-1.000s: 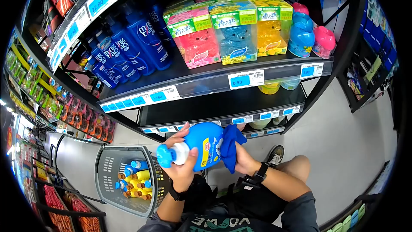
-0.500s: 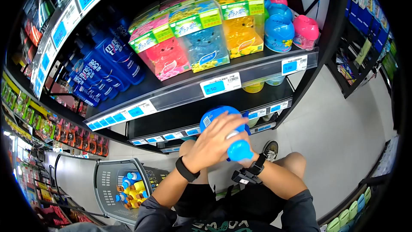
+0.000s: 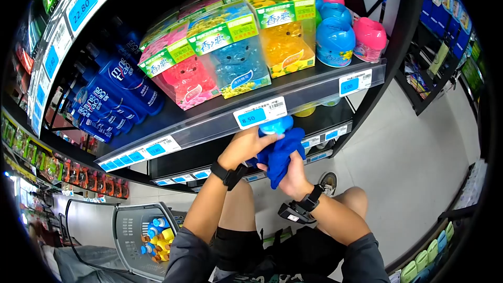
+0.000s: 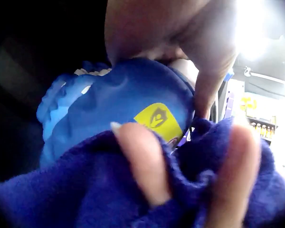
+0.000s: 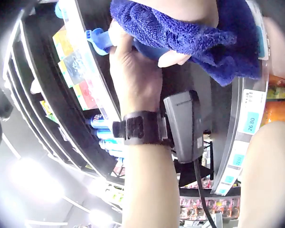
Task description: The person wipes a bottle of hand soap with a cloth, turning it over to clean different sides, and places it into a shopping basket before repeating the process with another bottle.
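My left hand (image 3: pixel 245 148) grips a blue bottle around its neck, just below the light-blue cap (image 3: pixel 276 124). The bottle's rounded blue body (image 4: pixel 99 107), with a yellow label (image 4: pixel 159 122), shows in the left wrist view; in the head view the cloth hides most of it. A dark blue towelling cloth (image 3: pixel 283 153) is wrapped against the bottle, and my right hand (image 3: pixel 293 178) holds it there with thumb and fingers pressed into the folds. Both hands are close together, low in front of the shelf edge.
Above the hands, a shelf (image 3: pixel 204 127) carries boxed air fresheners (image 3: pixel 236 57), round blue and pink containers (image 3: pixel 335 42) and dark blue pump bottles (image 3: pixel 126 81). At lower left stands a grey basket (image 3: pixel 126 230) with several yellow and blue bottles. Legs are below the arms.
The bottle has turned: its cap pointed left, then towards the body, and now points towards the shelf. The cloth has moved from its base to around its body. The head view has shifted right.
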Motion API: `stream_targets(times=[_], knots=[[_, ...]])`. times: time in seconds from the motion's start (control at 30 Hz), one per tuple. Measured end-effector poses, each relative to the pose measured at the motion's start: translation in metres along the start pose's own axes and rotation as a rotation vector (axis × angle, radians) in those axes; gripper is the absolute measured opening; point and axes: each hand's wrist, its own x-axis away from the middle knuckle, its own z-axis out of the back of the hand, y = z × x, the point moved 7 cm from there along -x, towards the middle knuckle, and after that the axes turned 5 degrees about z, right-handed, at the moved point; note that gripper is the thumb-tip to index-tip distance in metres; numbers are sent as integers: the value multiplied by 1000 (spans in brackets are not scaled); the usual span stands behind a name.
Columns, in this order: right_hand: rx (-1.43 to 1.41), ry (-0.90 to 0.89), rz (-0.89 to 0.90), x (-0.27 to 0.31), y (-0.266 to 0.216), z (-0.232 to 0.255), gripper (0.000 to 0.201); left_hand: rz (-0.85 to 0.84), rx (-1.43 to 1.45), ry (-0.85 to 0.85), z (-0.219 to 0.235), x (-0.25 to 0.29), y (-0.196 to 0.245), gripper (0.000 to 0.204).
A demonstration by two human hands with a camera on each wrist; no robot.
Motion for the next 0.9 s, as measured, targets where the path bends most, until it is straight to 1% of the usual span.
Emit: stream_targets(times=[0.03,0.07,0.1,0.13,0.17,0.2,0.27,0.3,0.33,0.4,0.47,0.53,0.57,0.6,0.67,0.7,0.73,0.8,0.87,0.9], knots=[[-14,-34,-17,-2,1,-4,47,277,41,-91,1,-4,-9,51],[-12,-37,-26,-3,2,-7,47,416,10,-207,0,-6,-12,44],[-3,-81,-19,-4,0,-13,47,331,222,-182,-7,-15,-32,39],[6,-123,-11,-3,-1,-18,47,242,432,-157,-15,-25,-61,33],[8,-123,-15,-2,0,-20,47,124,364,-127,-11,-30,-71,28],[16,-103,-4,-2,0,-21,46,124,365,-125,-8,-29,-71,28],[22,-81,7,-4,-1,-19,46,62,315,-103,-4,-24,-66,29],[28,-43,28,-6,-1,-15,45,101,164,-83,4,-17,-47,29],[35,-6,48,-8,-1,-11,45,103,162,-85,3,-15,-44,29],[39,24,54,-12,0,-6,44,45,10,12,6,-11,-40,29],[52,55,58,-13,-1,-1,44,75,-28,15,4,-14,-46,29],[38,81,76,-14,-2,3,43,-121,-257,198,9,-17,-52,31],[44,77,72,-15,-2,3,43,-255,-373,282,8,-18,-60,29],[18,69,86,-17,-4,4,41,-254,-372,290,9,-20,-65,29],[-4,60,103,-21,-10,3,38,-292,-527,367,8,-23,-70,25],[-5,78,134,-24,-15,3,38,-280,-527,377,6,-23,-68,21],[-7,96,164,-27,-21,3,38,-279,-526,378,4,-24,-68,21],[-39,90,168,-35,-24,6,36,-246,-504,401,4,-25,-71,20],[-55,6,164,-42,-26,2,35,-255,-505,407,3,-24,-72,19],[-81,4,165,-43,-27,2,33,-267,-507,412,3,-23,-72,19]])
